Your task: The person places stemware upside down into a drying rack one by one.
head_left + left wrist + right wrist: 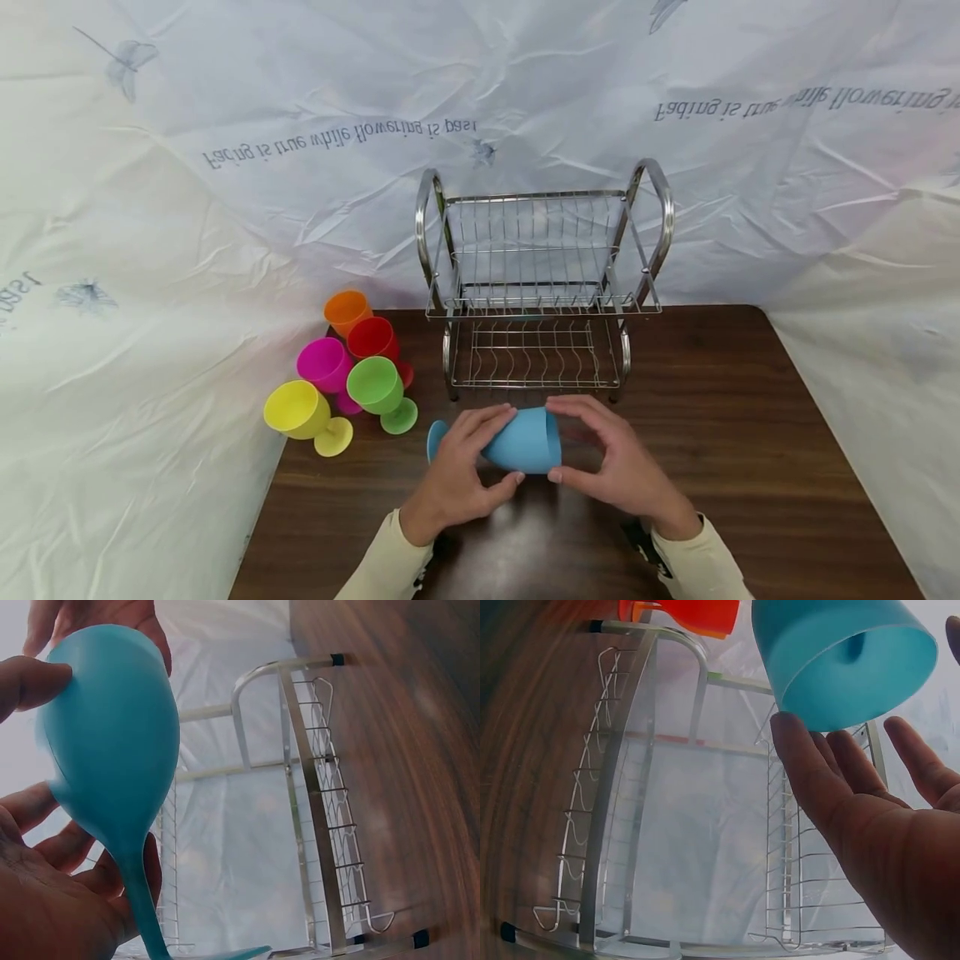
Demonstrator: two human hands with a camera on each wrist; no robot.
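Blue goblet (521, 442) sideways, L grip (459, 475) curled, R grip (621, 458) @ rim (553, 440).

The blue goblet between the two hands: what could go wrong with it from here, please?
The blue goblet is tipped sideways, with the right hand only near its rim; it might slip if the left hand loosens.
Its foot is near the green goblet, so a leftward swing could topple that one.
Lifted forward, it may bump the metal rack beyond.
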